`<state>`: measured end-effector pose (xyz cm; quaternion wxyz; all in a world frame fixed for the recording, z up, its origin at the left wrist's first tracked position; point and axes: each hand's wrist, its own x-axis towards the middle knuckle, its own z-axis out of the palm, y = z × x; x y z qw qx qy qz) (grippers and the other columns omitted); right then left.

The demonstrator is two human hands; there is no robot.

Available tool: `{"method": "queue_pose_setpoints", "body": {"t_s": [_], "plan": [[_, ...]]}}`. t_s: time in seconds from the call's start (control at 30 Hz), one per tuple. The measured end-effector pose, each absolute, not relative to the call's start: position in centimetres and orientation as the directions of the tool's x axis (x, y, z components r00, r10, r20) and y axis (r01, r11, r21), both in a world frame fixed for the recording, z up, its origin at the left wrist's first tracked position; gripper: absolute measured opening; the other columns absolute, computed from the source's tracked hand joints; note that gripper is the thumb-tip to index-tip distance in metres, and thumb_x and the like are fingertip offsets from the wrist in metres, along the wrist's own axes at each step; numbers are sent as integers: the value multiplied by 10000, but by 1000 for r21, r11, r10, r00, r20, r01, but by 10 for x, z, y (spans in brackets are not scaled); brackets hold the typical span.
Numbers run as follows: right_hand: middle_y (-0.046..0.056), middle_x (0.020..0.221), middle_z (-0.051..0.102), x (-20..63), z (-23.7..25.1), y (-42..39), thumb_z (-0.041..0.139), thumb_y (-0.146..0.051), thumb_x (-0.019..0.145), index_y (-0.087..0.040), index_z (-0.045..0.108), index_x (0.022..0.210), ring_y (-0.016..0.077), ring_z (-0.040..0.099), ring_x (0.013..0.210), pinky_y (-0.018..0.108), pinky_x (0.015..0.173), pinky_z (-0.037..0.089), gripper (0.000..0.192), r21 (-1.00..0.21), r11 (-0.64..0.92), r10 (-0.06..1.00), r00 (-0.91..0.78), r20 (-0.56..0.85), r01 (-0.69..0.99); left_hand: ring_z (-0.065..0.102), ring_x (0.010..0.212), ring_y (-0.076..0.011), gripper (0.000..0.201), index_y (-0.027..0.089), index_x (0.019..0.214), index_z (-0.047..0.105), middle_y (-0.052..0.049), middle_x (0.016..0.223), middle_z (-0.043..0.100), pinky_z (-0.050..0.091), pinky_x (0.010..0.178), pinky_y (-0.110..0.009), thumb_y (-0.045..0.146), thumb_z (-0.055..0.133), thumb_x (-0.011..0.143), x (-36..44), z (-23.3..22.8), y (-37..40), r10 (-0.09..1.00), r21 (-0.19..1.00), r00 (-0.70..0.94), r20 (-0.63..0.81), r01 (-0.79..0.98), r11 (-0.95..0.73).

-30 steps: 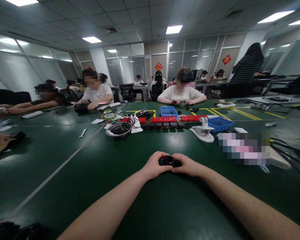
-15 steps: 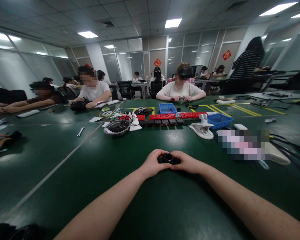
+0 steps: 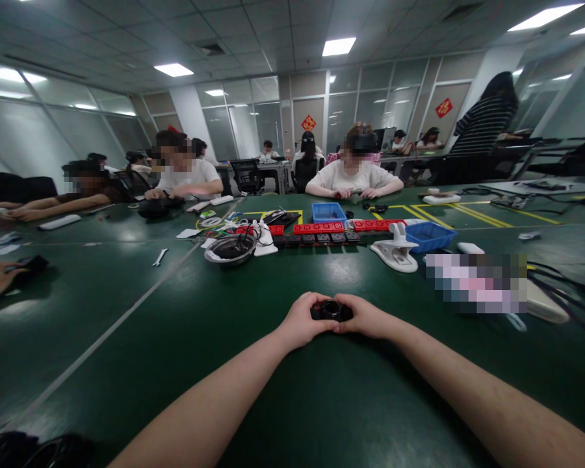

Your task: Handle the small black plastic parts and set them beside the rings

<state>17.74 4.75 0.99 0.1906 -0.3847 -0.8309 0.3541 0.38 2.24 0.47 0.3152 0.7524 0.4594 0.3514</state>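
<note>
Both of my hands are closed around a small black object with a round, ring-like opening [image 3: 331,308] on top, low over the green table [image 3: 253,416]. My left hand [image 3: 306,321] grips its left side, while my right hand [image 3: 359,317] grips the right. The two thumbs nearly meet at the near edge. My fingers cover much of the object, so its exact kind is unclear. Black rounded items [image 3: 53,450] are partly visible at the bottom left corner.
Ahead stand a metal bowl [image 3: 230,260] with dark contents, red and black power strips [image 3: 318,228], a white clip stand [image 3: 394,255] and a blue bin [image 3: 428,236]. A wrench [image 3: 160,258] lies left. Dark cables [image 3: 565,286] lie right. Co-workers sit across the table.
The view has shifted slightly. My hands keep their hold on the black object, almost unmoved. Across the table, the co-worker at left has moved their hands over a black item.
</note>
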Motion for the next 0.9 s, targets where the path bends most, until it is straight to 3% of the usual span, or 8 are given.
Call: {"method": "queue_pose_setpoints", "body": {"t_s": [0.13,0.27,0.37,0.47,0.63,0.77,0.9], "plan": [[-39,642,474,172,4,46,656,-295,522,-160,450,705,105,441,594,190,488,300,308,-663,447,839,-539,77,601,499,786,-144,390,168,890,541,-23,859,518,402,704,-262,281,681,544,13,-2,19,944,804,205,258,495,-328],[-17,631,482,157,-3,38,608,-310,567,-170,435,692,110,435,566,203,469,255,256,-508,351,935,-321,150,786,502,761,-147,383,164,867,532,-27,842,522,398,696,-276,314,675,546,20,-9,18,962,799,17,273,553,-236],[21,667,510,149,-4,31,556,-304,629,-165,453,727,130,456,589,224,487,250,198,-383,275,957,-211,200,882,497,765,-150,360,170,867,528,-24,838,521,393,697,-280,307,664,563,20,-9,18,955,777,7,297,580,-246],[41,712,525,150,0,27,564,-386,629,-162,472,748,157,482,646,238,524,282,270,-332,312,944,-252,211,890,492,790,-161,348,173,874,530,-25,840,524,388,712,-289,310,651,577,14,-5,18,947,754,72,313,587,-294],[59,882,545,166,10,28,603,-503,565,-171,482,958,197,499,798,270,644,352,528,-471,527,843,-506,184,707,480,881,-182,346,182,905,535,-37,901,524,372,777,-310,298,637,596,3,3,18,920,733,235,315,555,-393],[61,912,557,174,11,35,387,-449,773,-179,441,1063,176,511,802,285,677,373,400,-623,513,822,-547,159,591,488,879,-173,349,192,936,528,-38,929,523,382,777,-297,301,620,617,-2,9,21,892,749,359,274,503,-432],[54,888,556,173,7,40,309,-422,815,-180,447,1052,167,512,792,288,682,378,366,-674,454,858,-489,156,583,478,901,-189,487,215,1023,486,-45,976,506,386,776,-310,365,639,585,-2,10,23,889,734,388,243,526,-430]]}}
